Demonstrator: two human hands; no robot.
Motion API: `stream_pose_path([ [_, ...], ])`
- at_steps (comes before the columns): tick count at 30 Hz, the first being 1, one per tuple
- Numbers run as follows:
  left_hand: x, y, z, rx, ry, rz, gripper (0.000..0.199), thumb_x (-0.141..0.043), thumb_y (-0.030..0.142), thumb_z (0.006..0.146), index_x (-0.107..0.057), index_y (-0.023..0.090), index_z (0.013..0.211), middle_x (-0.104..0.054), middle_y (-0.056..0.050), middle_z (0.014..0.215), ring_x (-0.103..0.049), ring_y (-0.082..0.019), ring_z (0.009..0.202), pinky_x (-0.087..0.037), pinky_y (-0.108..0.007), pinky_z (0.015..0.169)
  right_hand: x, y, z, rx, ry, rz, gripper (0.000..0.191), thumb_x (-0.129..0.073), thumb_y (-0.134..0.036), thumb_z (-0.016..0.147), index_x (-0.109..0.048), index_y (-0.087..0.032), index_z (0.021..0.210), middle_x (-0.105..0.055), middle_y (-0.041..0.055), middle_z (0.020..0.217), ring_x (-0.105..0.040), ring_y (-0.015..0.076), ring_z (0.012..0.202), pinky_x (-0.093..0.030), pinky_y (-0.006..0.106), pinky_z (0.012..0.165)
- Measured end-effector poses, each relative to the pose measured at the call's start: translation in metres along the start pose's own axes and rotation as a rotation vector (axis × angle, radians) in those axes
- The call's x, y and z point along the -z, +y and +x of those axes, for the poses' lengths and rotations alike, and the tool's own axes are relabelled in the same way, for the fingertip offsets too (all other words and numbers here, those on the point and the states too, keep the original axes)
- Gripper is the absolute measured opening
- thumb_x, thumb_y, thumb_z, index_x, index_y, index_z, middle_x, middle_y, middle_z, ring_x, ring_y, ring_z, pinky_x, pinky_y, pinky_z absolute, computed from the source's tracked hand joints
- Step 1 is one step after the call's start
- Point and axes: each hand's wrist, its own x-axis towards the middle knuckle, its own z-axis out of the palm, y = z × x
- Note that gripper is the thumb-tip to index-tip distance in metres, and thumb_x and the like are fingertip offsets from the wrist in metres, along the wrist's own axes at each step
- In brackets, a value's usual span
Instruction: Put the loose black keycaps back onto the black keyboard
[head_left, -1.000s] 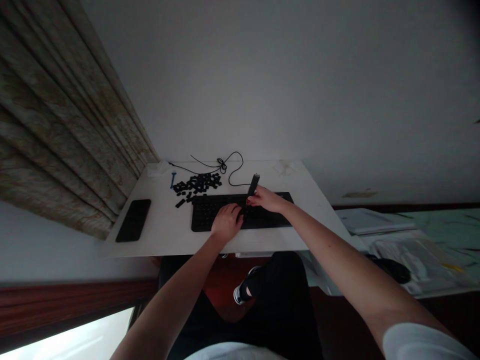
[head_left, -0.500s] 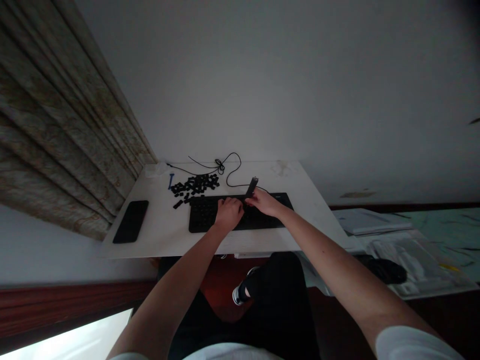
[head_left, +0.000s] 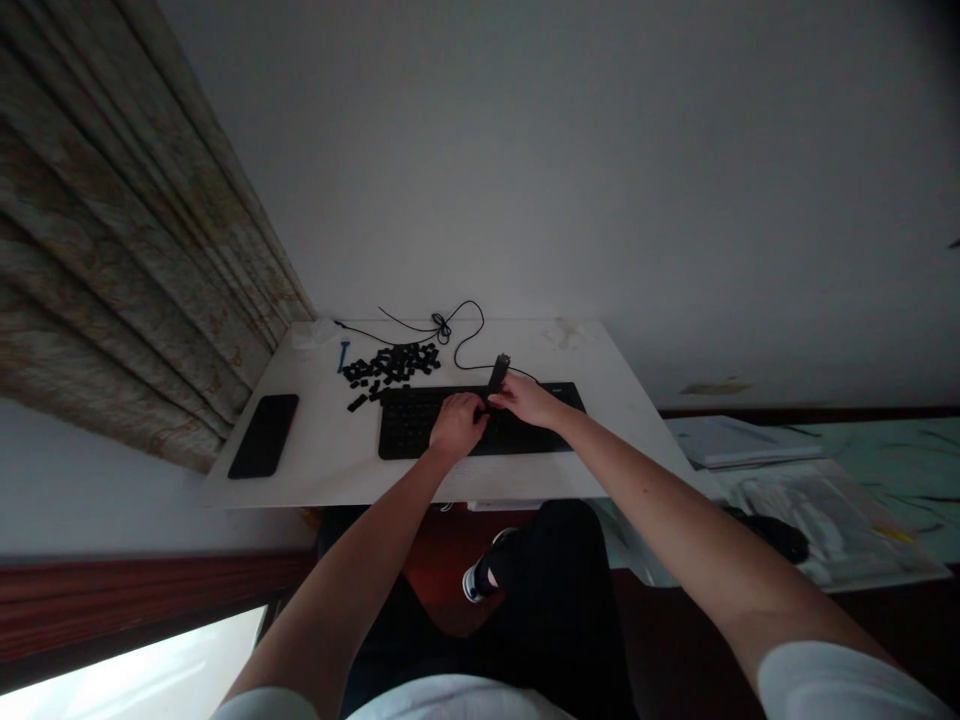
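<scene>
Item one: a right hand (head_left: 529, 400), closed narrow around a dark stick-shaped tool (head_left: 497, 373). We record the tool as nearly upright, its lower end down among the keys at the upper edge of a black keyboard (head_left: 409, 432). This grip appears suited to bringing that end to bear on the keys.

Item two: a left hand (head_left: 456, 425), its fingers (head_left: 469, 405) curled down onto the keys, just beside the right hand. We cannot tell whether it pinches anything, since the back of the hand hides the fingertips. Its placing suggests that it steadies the keyboard or works the same patch of keys.

Item three: the keyboard itself, lying flat near the front edge of a white desk (head_left: 322, 470), where both forearms seem to reach it easily.

Item four: a heap of loose black keycaps (head_left: 390, 366), just above the keyboard's left end, with a few strays nearer its edge. They sit within short reach of both hands.

We also list a small blue item (head_left: 343, 356) beside the heap, a knotted black cable (head_left: 442, 325) running toward the keyboard, a crumpled white tissue (head_left: 315, 335) at the far corner and a black phone (head_left: 263, 436), set well apart at the left. A pleated curtain (head_left: 127, 230) hangs at the left, and papers (head_left: 802, 510) lie off to the right.
</scene>
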Motion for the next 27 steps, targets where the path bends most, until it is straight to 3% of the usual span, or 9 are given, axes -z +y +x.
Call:
stream_pose_path([
  [6, 0.001, -0.001, 0.0, -0.001, 0.003, -0.004, 0.008, -0.059, 0.016, 0.088, -0.064, 0.021, 0.092, -0.069, -0.005, 0.099, -0.061, -0.022, 0.102, -0.046, -0.04, 0.096, 0.004, -0.009, 0.012, -0.109, -0.068, 0.058, 0.016, -0.064, -0.02, 0.087, -0.057, -0.019, 0.101, -0.071, 0.0033, 0.079, -0.068, 0.0176, 0.07, -0.055, 0.031, 0.069],
  [13, 0.001, -0.005, 0.005, 0.026, -0.016, -0.035, 0.011, -0.058, 0.017, 0.089, -0.068, 0.021, 0.089, -0.071, -0.004, 0.102, -0.062, -0.021, 0.103, -0.044, -0.038, 0.098, 0.01, -0.013, 0.013, -0.072, -0.117, 0.028, 0.017, -0.065, -0.024, 0.085, -0.061, -0.018, 0.1, -0.071, 0.004, 0.081, -0.066, 0.018, 0.07, -0.053, 0.03, 0.066],
  [20, 0.001, -0.009, 0.01, 0.049, -0.062, -0.133, 0.011, -0.06, 0.021, 0.089, -0.071, 0.021, 0.087, -0.073, -0.002, 0.092, -0.064, -0.019, 0.095, -0.044, -0.037, 0.097, 0.009, -0.015, -0.004, -0.026, -0.003, -0.089, 0.013, -0.067, -0.03, 0.083, -0.061, -0.018, 0.085, -0.068, 0.004, 0.081, -0.064, 0.0201, 0.075, -0.052, 0.034, 0.071],
  [27, 0.012, -0.009, 0.013, 0.061, 0.005, -0.221, 0.017, -0.047, 0.021, 0.096, -0.064, 0.019, 0.094, -0.068, -0.004, 0.095, -0.063, -0.016, 0.091, -0.049, -0.031, 0.089, 0.01, -0.011, -0.012, -0.083, 0.006, 0.107, 0.011, -0.064, -0.028, 0.085, -0.059, -0.019, 0.088, -0.07, 0.005, 0.082, -0.067, 0.0189, 0.076, -0.055, 0.033, 0.07],
])
